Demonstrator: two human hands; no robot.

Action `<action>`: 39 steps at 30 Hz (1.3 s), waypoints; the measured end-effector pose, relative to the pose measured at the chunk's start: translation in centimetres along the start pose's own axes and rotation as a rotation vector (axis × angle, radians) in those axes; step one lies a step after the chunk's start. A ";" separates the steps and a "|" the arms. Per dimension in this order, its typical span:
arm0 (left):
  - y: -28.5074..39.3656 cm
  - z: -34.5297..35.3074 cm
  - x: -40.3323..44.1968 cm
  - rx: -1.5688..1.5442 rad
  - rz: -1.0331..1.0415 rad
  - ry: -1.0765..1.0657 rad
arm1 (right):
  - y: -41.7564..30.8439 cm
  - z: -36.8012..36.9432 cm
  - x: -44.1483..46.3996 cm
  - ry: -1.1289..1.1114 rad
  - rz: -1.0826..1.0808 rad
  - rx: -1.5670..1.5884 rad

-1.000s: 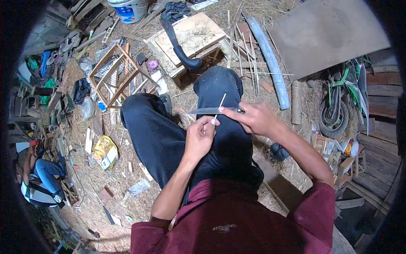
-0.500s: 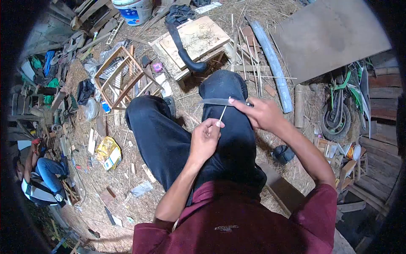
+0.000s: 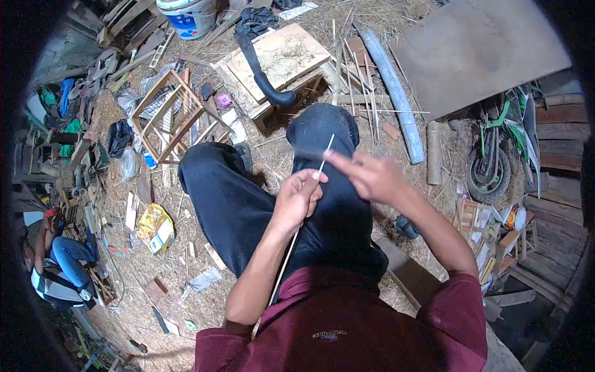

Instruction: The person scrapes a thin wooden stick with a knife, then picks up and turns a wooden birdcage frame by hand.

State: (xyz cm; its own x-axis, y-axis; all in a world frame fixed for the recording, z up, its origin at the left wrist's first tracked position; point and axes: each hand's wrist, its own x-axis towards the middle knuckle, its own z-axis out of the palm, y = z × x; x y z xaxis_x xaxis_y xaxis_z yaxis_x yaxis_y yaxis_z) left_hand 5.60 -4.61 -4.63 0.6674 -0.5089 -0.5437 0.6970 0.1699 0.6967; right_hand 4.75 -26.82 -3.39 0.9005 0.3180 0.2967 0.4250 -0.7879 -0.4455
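Evidently the left hand [image 3: 300, 197] pinches a thin pale stick [image 3: 285, 263], one end above the fingers, the other running down along the forearm. The right hand [image 3: 370, 178], fingers blurred, holds a motion-blurred knife [image 3: 307, 152] across the stick's upper part, over the dark-trousered knee [image 3: 323, 127]. Ahead lies a low wooden platform [image 3: 291, 53] bearing a black-handled tool [image 3: 265, 84]; left of it tilts a wooden frame [image 3: 166, 118].

Tabletop [image 3: 291, 65] matt wood w/ dull metal blade [image 3: 249, 56] over far edge, semi-gloss blk handle [image 3: 273, 93] over near edge; stick [image 3: 329, 144] smooth wood, trousers [image 3: 226, 192] matt cloth.
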 end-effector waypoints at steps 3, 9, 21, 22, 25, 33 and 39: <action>0.9 0.4 1.4 0.125 0.034 0.029 | 0.1 0.2 -0.5 -0.071 -0.012 -0.143; 1.0 0.7 1.5 0.165 0.062 0.057 | 0.6 -0.5 -0.2 -0.146 0.025 -0.275; 0.8 0.5 1.2 0.169 0.055 0.057 | 2.7 -1.0 0.7 -0.124 0.135 -0.193; 1.1 0.6 0.9 0.163 0.042 0.061 | 4.5 -1.4 0.9 -0.018 0.185 -0.128; 1.0 0.4 0.9 0.122 0.025 0.059 | 4.3 -1.3 1.2 0.146 0.312 0.112; 1.3 0.3 0.7 0.099 0.061 0.033 | 2.4 0.5 2.0 0.295 0.807 0.831; 3.0 0.4 -0.2 0.098 0.087 0.025 | -1.1 -0.7 5.6 0.163 0.812 0.986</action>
State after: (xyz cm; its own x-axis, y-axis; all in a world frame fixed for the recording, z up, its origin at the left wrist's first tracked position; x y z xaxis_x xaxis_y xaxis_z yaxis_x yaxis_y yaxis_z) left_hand 7.45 -4.34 -2.29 0.7313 -0.4748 -0.4897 0.6082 0.1289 0.7833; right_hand 9.27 -24.60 -0.65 0.9398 -0.1893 -0.2844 -0.2861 0.0185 -0.9580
